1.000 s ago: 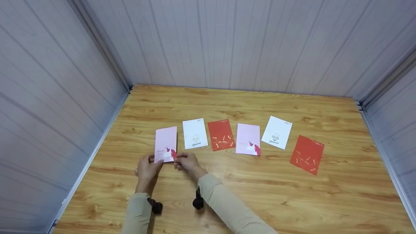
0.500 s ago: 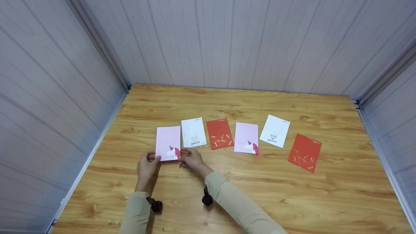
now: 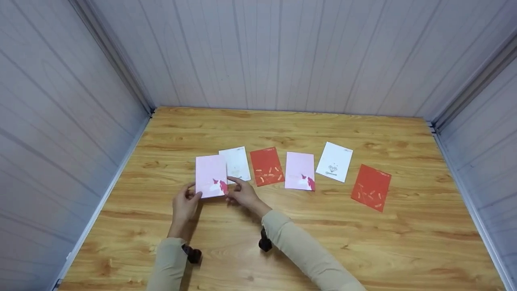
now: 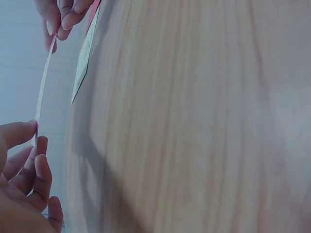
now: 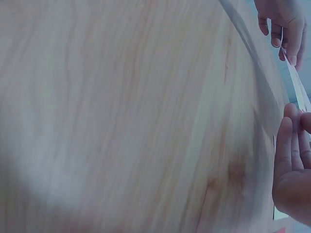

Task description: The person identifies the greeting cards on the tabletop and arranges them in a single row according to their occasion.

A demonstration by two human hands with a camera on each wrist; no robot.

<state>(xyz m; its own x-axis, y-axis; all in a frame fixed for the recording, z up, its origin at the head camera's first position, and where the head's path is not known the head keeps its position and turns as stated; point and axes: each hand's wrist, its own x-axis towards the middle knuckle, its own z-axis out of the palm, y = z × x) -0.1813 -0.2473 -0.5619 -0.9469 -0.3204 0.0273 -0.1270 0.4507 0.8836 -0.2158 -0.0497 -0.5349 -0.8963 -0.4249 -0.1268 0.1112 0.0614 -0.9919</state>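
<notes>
A pink card (image 3: 209, 171) with a unicorn print is held raised off the table. My left hand (image 3: 185, 206) pinches its lower left corner, thumb on top and fingers beneath. My right hand (image 3: 245, 196) pinches the lower right corner, one finger stretched out along the side. Seen edge-on in the left wrist view, the pink card (image 4: 43, 87) is thin and slightly bowed between both hands. In the right wrist view my right hand (image 5: 294, 160) is nearest, with the left hand (image 5: 286, 26) at the card's other end. A white card (image 3: 238, 159) is partly hidden behind the pink one.
To the right lie a red card (image 3: 267, 166), a second pink card (image 3: 299, 169), another white card (image 3: 334, 159) and another red card (image 3: 371, 188). They rest flat on the wooden table (image 3: 262, 129). Panelled walls (image 3: 258, 52) enclose its back and sides.
Both hands have raised the pink card and shifted it to the right, so it now covers part of the white card in the head view. The other cards stay put while the view shifts slightly.
</notes>
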